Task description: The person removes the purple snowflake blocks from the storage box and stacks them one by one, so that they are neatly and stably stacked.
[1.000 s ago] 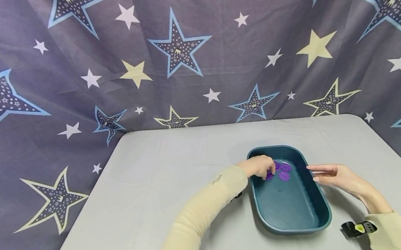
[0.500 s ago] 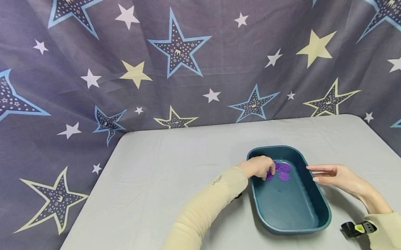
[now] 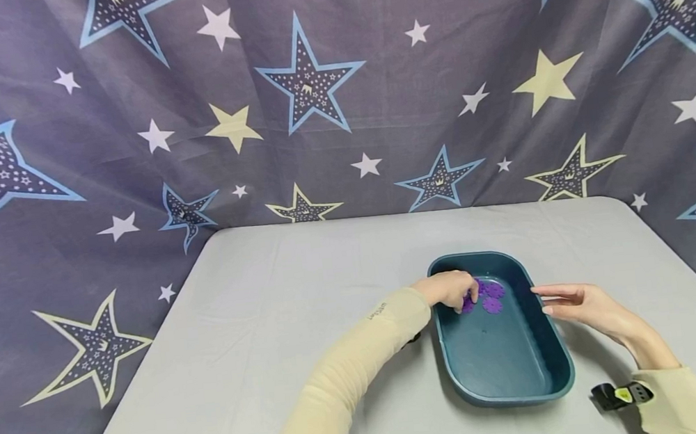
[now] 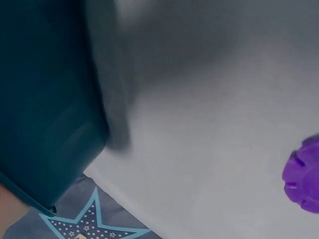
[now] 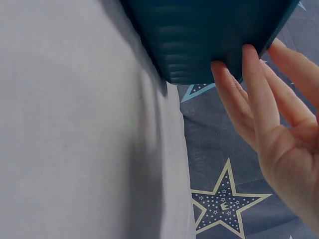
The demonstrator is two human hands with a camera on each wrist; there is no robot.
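Purple discs (image 3: 492, 306): can't tell if my left hand (image 3: 452, 288) pinches one; spread-fingered, my right hand (image 3: 595, 309) should steady the bin's (image 3: 494, 363) right edge.

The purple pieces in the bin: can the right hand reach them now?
Probably not: the right hand is outside, with the bin's wall between it and the purple pieces. From above, the open bin likely lets it in.

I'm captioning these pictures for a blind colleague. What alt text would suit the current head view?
A person's left-hand grip reaches into a teal tub, down over several purple pieces, while the right-hand grip touches the tub's outer right side. The tub sits on a pale gray table before a dark curtain printed with stars.
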